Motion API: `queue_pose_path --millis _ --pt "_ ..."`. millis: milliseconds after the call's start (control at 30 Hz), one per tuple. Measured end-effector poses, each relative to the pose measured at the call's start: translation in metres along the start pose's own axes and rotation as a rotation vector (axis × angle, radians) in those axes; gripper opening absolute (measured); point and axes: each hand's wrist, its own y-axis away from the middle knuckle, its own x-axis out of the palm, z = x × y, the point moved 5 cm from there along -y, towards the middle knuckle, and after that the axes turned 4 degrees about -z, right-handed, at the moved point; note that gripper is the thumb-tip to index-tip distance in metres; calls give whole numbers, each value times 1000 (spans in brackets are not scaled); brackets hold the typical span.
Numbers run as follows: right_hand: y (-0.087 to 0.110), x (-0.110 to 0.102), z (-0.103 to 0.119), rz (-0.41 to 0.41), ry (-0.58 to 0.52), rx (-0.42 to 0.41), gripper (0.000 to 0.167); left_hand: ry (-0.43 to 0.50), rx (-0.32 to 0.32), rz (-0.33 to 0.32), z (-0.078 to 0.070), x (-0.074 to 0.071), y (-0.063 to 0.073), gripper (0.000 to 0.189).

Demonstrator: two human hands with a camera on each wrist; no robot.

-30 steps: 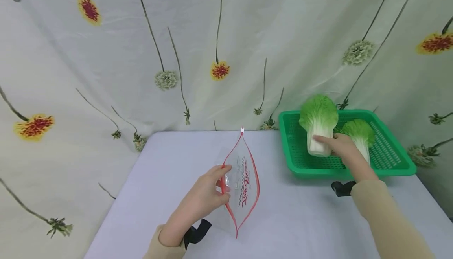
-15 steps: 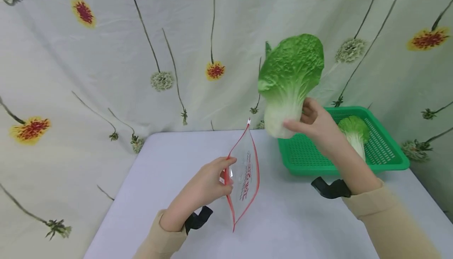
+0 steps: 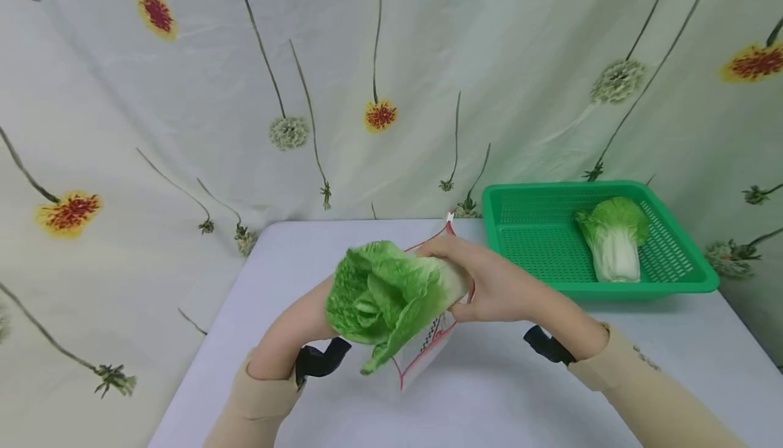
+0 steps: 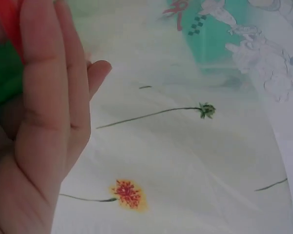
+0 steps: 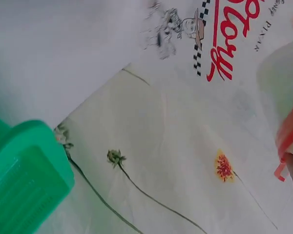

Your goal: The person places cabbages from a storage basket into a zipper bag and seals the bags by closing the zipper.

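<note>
A Chinese cabbage (image 3: 382,298) lies tilted across the mouth of a clear zip bag (image 3: 422,359) with red edges. My right hand (image 3: 498,281) grips its white base, thumb below and fingers over the top. The leafy end points left, in front of my left hand (image 3: 312,315), whose fingers are hidden there. In the left wrist view, the fingers of my left hand (image 4: 44,97) are at the bag's red zip strip (image 4: 7,19). The bag's printed side (image 5: 224,44) shows in the right wrist view. Whether the base is inside the mouth, I cannot tell.
A green plastic basket (image 3: 636,290) stands at the table's back right with another Chinese cabbage (image 3: 614,247) in it. The table (image 3: 520,387) has a white cover. Behind it hangs a flower-patterned cloth (image 3: 245,81).
My right hand has lifted the Chinese cabbage out of the basket, carried it left and turned it base-first to the bag. The left hand stays by the bag, now behind the leaves.
</note>
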Motion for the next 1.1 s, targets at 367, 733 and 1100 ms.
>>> queue_pose_path --millis 367,733,1100 --pt "15 10 9 46 743 -117 63 -145 -16 -90 3 4 -5 55" --pt "5 44 2 24 1283 315 29 -397 83 -239 -31 29 -12 60" --pt "7 45 -34 136 587 616 62 -193 -88 -298 -20 39 -14 56"
